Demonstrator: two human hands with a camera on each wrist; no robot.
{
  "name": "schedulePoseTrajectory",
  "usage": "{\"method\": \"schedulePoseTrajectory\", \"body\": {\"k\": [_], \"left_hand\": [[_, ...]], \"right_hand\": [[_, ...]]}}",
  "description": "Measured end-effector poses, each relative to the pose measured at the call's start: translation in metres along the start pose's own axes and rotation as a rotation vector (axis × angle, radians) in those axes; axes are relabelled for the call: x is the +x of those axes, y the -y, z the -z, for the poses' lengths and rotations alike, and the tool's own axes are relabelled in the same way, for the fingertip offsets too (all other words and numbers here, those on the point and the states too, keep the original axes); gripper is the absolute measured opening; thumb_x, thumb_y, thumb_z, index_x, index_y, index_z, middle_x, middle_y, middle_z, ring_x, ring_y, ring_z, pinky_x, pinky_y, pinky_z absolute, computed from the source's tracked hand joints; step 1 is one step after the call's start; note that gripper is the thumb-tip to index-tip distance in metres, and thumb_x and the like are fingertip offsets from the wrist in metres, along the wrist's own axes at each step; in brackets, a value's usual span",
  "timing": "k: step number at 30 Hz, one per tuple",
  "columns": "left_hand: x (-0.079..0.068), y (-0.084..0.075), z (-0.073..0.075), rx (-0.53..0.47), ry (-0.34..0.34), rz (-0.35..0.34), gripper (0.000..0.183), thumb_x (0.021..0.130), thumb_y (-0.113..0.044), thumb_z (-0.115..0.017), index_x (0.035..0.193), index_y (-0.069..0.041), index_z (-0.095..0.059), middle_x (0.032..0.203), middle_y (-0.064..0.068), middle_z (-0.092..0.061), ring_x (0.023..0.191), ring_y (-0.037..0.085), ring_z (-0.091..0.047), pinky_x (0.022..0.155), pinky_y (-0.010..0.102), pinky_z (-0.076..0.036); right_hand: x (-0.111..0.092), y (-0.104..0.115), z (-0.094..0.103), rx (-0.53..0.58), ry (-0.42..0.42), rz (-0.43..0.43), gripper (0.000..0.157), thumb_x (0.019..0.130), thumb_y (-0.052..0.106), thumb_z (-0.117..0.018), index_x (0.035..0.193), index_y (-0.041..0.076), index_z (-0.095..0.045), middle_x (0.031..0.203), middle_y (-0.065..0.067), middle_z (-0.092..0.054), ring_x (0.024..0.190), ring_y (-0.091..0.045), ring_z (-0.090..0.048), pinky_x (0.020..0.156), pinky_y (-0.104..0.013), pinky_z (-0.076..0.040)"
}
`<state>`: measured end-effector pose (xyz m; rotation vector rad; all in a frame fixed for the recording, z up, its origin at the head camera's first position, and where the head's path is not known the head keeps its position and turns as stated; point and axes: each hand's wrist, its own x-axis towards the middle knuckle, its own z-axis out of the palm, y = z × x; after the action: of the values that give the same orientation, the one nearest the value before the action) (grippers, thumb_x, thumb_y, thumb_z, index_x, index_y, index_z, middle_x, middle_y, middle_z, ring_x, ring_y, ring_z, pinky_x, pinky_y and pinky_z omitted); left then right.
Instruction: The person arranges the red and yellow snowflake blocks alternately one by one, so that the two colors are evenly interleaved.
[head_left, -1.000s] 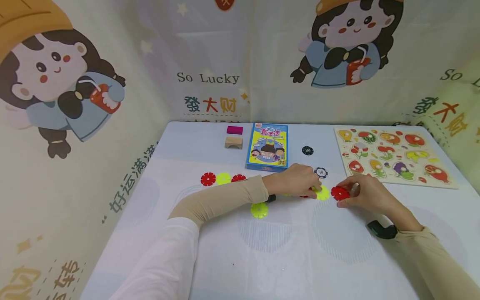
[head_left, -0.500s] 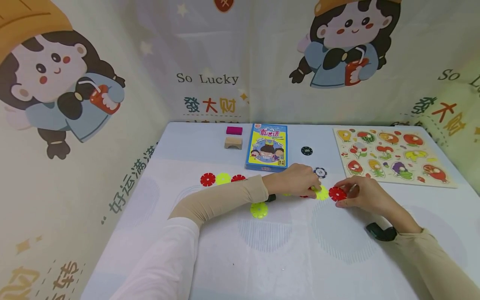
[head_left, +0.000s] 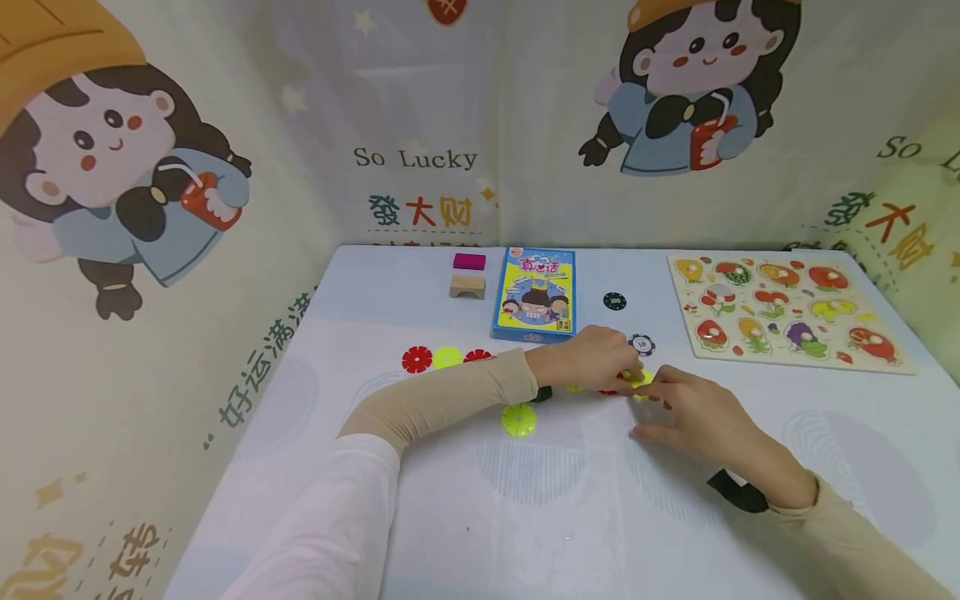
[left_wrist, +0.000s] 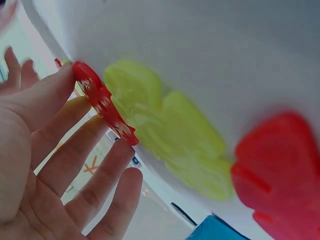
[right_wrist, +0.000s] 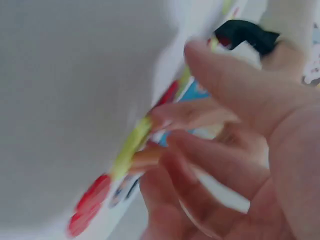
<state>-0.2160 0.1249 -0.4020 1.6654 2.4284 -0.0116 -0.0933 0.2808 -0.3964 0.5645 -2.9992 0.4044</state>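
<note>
My left hand (head_left: pixel 596 358) pinches a red flower-shaped disc (left_wrist: pixel 102 102) between thumb and fingers, within a row of red and yellow-green notched discs. A yellow-green disc (left_wrist: pixel 170 130) lies beside it, then another red one (left_wrist: pixel 280 175), in the left wrist view. My right hand (head_left: pixel 697 408) hovers with loosely bent fingers at the row's right part, close to the left fingertips and a yellow-green disc (head_left: pixel 642 383). The right wrist view shows a red disc (right_wrist: pixel 90 205) at the row's end, outside the right fingers; in the head view the right hand hides it.
Behind stand a blue card box (head_left: pixel 535 296), a wooden arch block (head_left: pixel 468 287) and a magenta block (head_left: pixel 470 262). Black chip (head_left: pixel 615 301) and white-patterned chip (head_left: pixel 642 345) lie right of the box. A fruit puzzle board (head_left: pixel 795 312) lies back right; a loose yellow-green disc (head_left: pixel 519 420) lies nearer.
My right hand has let go of the red disc at the right end and moved left over the row, up to the left fingertips. The left hand has stayed in place.
</note>
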Motion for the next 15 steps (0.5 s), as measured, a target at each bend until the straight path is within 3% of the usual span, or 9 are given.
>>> {"method": "schedulePoseTrajectory", "body": {"k": [6,15], "left_hand": [[0.001,0.001,-0.002,0.001,0.017,0.006,0.037,0.087,-0.05,-0.06,0.121,-0.036,-0.063,0.127,-0.016,-0.061,0.103,0.003,-0.06,0.079,0.018,-0.046],[0.001,0.001,-0.002,-0.004,0.016,0.002,0.037,0.088,-0.051,-0.059,0.121,-0.036,-0.063,0.128,-0.015,-0.061,0.102,0.003,-0.06,0.079,0.018,-0.045]], "right_hand": [[-0.003,-0.022,0.001,-0.075,-0.027,-0.156,0.05,0.07,0.037,-0.082,0.108,0.007,-0.071,0.09,-0.008,-0.061,0.067,-0.015,-0.053,0.052,-0.024,-0.04],[-0.002,-0.042,-0.002,-0.042,-0.019,-0.136,0.036,0.074,0.024,-0.08,0.106,0.01,-0.073,0.085,-0.007,-0.063,0.068,-0.015,-0.052,0.052,-0.023,-0.039]]}}
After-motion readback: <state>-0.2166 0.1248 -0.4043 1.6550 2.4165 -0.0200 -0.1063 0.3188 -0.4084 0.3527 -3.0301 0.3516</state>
